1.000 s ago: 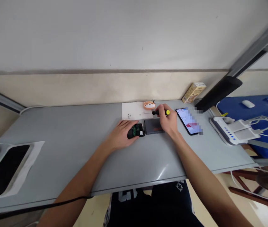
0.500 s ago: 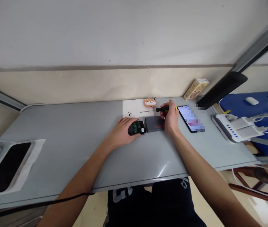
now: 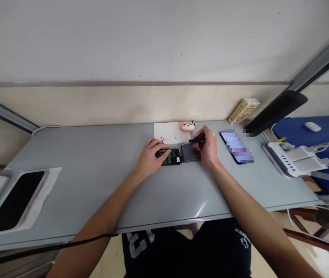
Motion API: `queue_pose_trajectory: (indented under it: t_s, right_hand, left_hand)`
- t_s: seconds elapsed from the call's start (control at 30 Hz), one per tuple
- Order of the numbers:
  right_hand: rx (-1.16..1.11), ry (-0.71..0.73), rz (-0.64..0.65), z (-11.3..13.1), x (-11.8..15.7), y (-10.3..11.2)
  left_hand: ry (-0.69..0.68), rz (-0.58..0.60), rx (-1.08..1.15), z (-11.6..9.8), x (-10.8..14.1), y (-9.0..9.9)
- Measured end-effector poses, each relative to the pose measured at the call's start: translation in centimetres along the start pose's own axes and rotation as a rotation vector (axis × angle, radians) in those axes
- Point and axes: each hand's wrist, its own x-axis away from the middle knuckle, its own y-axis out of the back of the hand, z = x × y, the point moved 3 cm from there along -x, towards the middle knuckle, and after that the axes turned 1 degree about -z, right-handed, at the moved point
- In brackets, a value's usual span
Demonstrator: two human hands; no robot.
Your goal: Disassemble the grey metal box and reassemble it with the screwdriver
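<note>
Holding a black-handled screwdriver (image 3: 196,140) in the right hand (image 3: 207,146), fingers wrapped around the handle, shaft running toward roughly 9 o'clock over the open black unit (image 3: 172,163) with its green circuit board (image 3: 172,155). Taking that board as the middle of the clock, the left hand (image 3: 151,156) comes in from 9, fingertips right by the driver's tip; can't tell if they're pinching the tip, a screw or just the board's edge. The grey case (image 3: 188,154) sits just beside it at 3, white paper (image 3: 168,131) at 12, with little dark bits (image 3: 162,139) that look like screws on it around 11. Looks to me like the fiddly bit of getting the driver tip down onto the board. Next move, I'd say, calls for a steady left hand on the unit, the tip lined up properly and only light pressure, since a slip could scrape the board.
</note>
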Motion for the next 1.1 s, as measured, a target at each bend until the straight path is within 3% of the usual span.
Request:
queue_pose_trajectory:
  t_s: [0.43,0.63,0.87,0.97,1.1]
  right_hand:
    - [-0.006,0.148,-0.011,0.2,0.2,-0.3]
    - [0.024,0.406,-0.093,1.9,1.2,-0.4]
    - [0.269,0.618,-0.125,2.7,1.8,0.1]
    - [0.334,0.639,-0.100,2.4,1.6,0.1]
    - [0.349,0.600,-0.058,1.8,1.3,0.0]
  left_hand:
    - [-0.187,-0.063,-0.170,0.2,0.1,0.4]
    - [-0.143,-0.040,-0.088,-0.5,0.3,-0.2]
    - [-0.064,0.230,-0.162,-0.6,0.7,-0.3]
    - [-0.076,0.323,-0.141,-0.3,0.8,-0.5]
    - [-0.060,0.348,-0.134,-0.2,0.8,-0.6]
